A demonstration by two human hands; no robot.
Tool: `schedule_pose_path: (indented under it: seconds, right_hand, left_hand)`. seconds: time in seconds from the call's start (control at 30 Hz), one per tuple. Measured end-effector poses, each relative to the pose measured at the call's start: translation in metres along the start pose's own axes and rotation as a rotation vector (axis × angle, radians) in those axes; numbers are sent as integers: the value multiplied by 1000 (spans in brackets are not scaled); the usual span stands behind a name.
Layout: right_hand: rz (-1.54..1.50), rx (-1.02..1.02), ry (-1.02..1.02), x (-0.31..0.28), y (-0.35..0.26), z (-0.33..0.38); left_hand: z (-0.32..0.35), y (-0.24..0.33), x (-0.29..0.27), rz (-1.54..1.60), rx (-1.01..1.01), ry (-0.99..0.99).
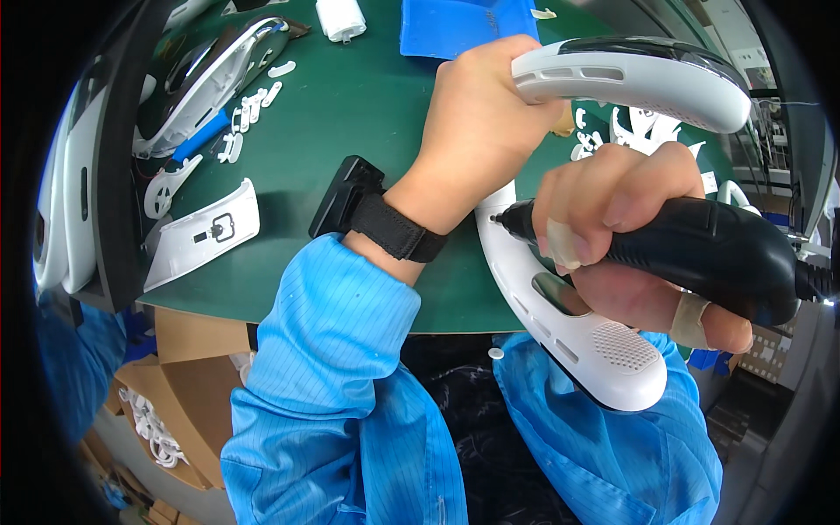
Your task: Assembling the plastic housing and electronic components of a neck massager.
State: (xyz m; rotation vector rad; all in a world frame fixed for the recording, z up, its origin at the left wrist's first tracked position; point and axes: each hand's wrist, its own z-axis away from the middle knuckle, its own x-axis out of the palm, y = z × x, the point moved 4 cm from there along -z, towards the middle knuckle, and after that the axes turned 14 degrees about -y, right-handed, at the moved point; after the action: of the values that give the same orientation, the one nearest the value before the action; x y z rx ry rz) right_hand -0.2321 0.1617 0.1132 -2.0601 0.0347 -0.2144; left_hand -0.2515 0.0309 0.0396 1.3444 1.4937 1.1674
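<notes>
A white U-shaped neck fan [575,337] with vent slots and a perforated end lies across the bench's front edge, one arm pointing toward me. My left hand [490,109] is closed around its far arm, near the slotted white section with a glossy dark top. In my right hand [626,219] is a black electric screwdriver [709,249], fingers wrapped round its body. Its tip meets the inner curve of the neck fan, at a small dark spot. Tape strips cover parts of two right fingers. My left palm and the fan's far bend are partly hidden.
On the green bench [324,105], a blue tray [455,26] stands at the back. Left lie a white shell [210,232], small white parts [249,109] and an opened fan housing [210,87]. More white parts [647,127] lie right. A cardboard box [197,385] sits below left.
</notes>
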Motion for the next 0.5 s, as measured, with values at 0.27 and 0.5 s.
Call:
schedule_pose_path:
  seconds: [0.27, 0.5]
  right_hand:
    - [10, 53, 5, 1, -13, -4]
    - [9, 43, 26, 4, -11, -4]
  left_hand:
    - [-3, 5, 2, 20, 20, -4]
    - [-2, 6, 0, -30, 3, 12]
